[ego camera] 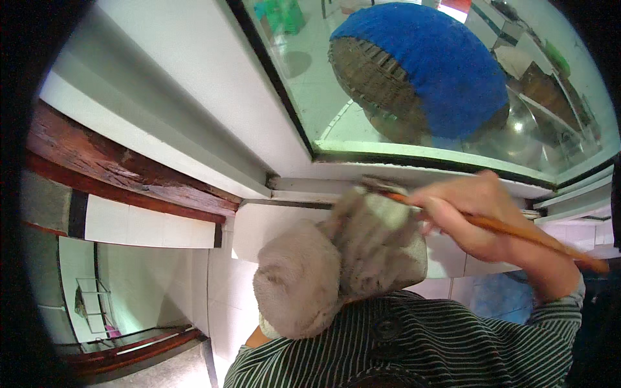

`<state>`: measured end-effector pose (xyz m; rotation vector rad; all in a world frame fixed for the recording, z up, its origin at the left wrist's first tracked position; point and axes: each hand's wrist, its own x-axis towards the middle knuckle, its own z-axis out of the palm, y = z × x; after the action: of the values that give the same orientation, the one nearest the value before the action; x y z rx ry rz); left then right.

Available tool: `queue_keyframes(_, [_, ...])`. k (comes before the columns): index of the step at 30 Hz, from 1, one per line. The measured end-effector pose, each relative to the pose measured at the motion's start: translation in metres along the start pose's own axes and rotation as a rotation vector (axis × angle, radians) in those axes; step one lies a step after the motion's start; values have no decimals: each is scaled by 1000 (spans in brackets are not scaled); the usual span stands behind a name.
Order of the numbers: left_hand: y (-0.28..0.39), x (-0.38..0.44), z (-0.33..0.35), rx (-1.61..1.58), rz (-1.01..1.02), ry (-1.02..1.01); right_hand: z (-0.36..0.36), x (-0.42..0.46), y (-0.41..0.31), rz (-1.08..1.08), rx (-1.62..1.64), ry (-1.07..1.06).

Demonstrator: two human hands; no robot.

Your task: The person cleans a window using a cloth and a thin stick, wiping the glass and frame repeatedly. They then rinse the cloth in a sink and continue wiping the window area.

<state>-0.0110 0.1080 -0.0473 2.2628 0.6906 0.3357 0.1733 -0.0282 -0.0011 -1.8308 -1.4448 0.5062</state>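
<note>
My right hand grips a thin orange-brown stick, whose far end meets a greyish, stained cloth just below the window frame. A dark, blurred tip shows at that end of the stick. A bulky, light-brown fluffy cloth lies beside the stained one, over where my left arm reaches in. My left hand is hidden under or behind these cloths, so its fingers do not show.
A glass window with white framing rises in front. Behind the glass stands a basket-like object partly covered by blue cloth. At left are a worn reddish wooden beam and white tiles.
</note>
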Motion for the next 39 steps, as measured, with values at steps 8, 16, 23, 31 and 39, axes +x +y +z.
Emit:
queue_keyframes(8, [10,-3,13,34,82,-52,-29,-72,-20,-66,-448,71])
queue_keyframes(16, [10,-7,-4,160,-45,20,-43,-107,-36,264,109,-197])
queue_keyframes(23, [9,13,-11,294,-119,49,-41,-131,-22,357,151,6])
queue_keyframes(31, [23,21,-4,378,4,183,-55,-114,-11,68,-199,345])
queue_keyframes(39, [12,19,-17,583,307,205,-38,-98,-11,71,-63,345])
